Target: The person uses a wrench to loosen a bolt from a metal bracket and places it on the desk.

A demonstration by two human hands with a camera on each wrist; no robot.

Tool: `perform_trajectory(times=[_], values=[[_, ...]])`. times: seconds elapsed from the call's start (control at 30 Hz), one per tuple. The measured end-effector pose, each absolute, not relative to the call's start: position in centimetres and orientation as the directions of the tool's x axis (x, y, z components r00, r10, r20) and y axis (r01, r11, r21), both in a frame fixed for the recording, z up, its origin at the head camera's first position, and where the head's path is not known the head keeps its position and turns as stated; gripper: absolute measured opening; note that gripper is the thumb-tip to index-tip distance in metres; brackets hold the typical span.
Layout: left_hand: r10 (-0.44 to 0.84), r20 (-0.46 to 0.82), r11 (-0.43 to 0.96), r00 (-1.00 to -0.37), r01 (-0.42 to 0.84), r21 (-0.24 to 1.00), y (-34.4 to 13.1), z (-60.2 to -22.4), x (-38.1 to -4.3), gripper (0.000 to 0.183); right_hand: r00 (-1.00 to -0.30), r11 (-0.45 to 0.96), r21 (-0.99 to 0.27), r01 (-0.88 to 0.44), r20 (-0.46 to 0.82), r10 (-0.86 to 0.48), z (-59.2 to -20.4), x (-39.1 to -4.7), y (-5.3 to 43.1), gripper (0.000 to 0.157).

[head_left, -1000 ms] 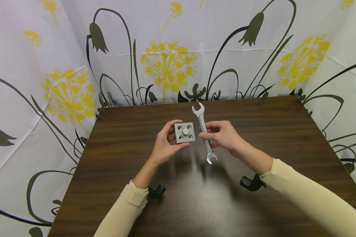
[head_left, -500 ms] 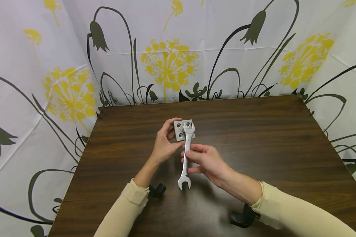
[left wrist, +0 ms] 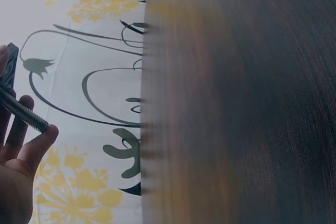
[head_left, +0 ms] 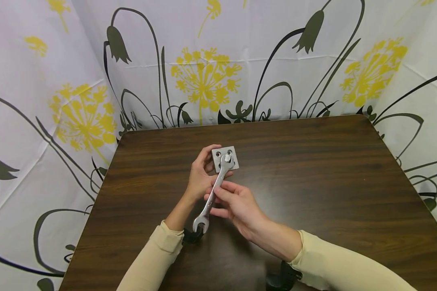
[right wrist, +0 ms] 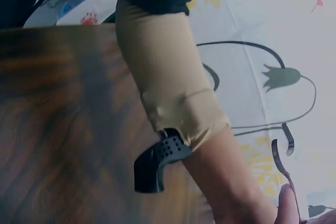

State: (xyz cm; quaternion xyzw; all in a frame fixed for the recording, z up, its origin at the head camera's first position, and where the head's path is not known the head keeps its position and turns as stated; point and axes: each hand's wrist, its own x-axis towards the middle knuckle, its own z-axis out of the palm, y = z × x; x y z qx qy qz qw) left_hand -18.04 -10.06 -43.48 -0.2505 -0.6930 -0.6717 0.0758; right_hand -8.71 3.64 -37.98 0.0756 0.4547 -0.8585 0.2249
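Observation:
My left hand grips a square grey metal block by its edges, its holed face up. A bolt runs through its middle; its head shows on top and its threaded shaft sticks out below in the left wrist view. My right hand pinches a double open-end wrench between thumb and fingers. The wrench's far end sits around the bolt head, and its other end points toward the left forearm. In the right wrist view, an open end of the wrench appears at the right edge.
Both hands are above a dark wood-grain table. A white curtain printed with yellow and grey flowers hangs behind and beside it. Black camera mounts stick out at both wrists, such as the left wrist's mount.
The wrench has come from the right of the block onto the bolt head, then its near end has swung left with my right hand. The left hand stays nearly still with the block.

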Motion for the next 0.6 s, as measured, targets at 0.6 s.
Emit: perform_trajectory(times=[0.6], values=[[0.23,0.449,-0.023,-0.863,0.456,0.89,-9.4,-42.7,-17.2,0.073,-0.906,-0.573,-0.701,0.424,-0.333,-0.262,-38.1,-8.8,2.0,0.028]])
